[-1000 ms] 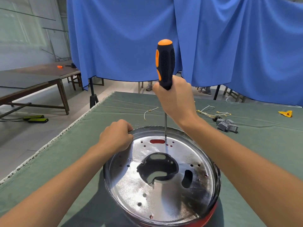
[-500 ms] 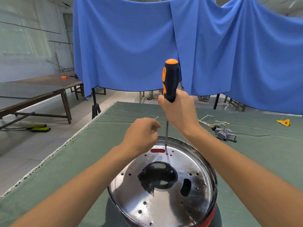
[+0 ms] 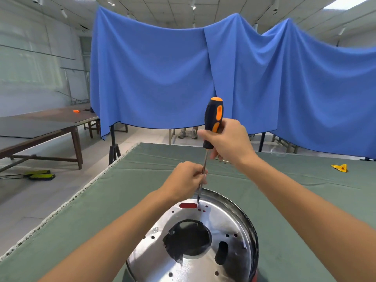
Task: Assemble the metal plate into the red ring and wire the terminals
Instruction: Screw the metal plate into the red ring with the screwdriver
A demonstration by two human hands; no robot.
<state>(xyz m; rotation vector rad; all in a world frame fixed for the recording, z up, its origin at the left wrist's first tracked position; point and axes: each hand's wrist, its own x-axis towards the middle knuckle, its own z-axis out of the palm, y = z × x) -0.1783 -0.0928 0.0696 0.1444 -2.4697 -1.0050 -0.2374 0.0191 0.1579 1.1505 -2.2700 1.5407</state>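
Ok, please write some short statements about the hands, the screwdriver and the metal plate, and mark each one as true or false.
1. The right hand grips the screwdriver by its black and orange handle. True.
2. The screwdriver lies flat on the green cloth. False: it stands nearly upright, with its tip down on the metal plate.
3. The left hand has its fingers at the screwdriver's thin shaft. True.
4. The tip meets the plate at its near edge. False: it touches near the far edge, beside the red slot.
5. The plate has a large dark opening in its middle. True.
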